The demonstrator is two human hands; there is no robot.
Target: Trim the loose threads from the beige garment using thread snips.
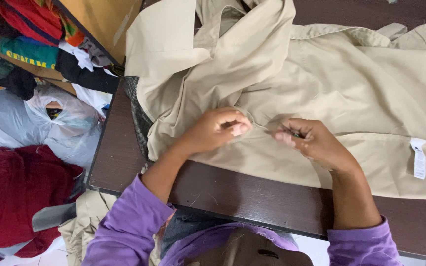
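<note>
Fingertips of the left hand are pressed together, clamped on a small fold of the beige garment, and a short piece of thread is seen running from that pinch toward the right hand. The right hand's fingers are curled shut around something small and dark; what it is cannot be told. The garment is spread over the dark brown table, with its bulk lying away from the hands toward the far edge and the right side, and a white label hangs near the right edge. The worked spot lies between the two hands, slightly nearer the left, and the thread's axis runs left to right. Piled clothes and a plastic bag are seen beyond the table's left edge.
</note>
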